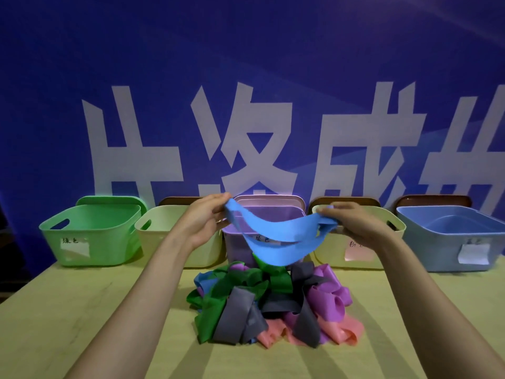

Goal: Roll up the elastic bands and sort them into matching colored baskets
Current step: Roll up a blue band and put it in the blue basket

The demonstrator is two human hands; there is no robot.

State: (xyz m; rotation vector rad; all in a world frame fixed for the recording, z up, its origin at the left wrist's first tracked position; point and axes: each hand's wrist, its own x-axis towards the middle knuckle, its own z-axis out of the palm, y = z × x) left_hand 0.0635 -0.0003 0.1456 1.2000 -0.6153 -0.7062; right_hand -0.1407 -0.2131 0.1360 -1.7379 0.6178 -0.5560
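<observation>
A blue elastic band point(276, 239) hangs stretched in the air between my two hands, sagging in the middle. My left hand point(205, 220) pinches its left end, and my right hand point(352, 220) pinches its right end. Below the band, a heap of bands point(273, 299) in green, grey, purple, pink and blue lies on the table. Along the back stands a row of baskets: green point(90, 233), pale yellow point(161, 228), purple point(237, 244), another pale yellow point(358, 250) and blue point(451, 236).
The wooden table point(82, 310) runs from the baskets to the front edge. A blue banner with large white characters point(246, 132) rises right behind the baskets. Paper labels are stuck on the basket fronts.
</observation>
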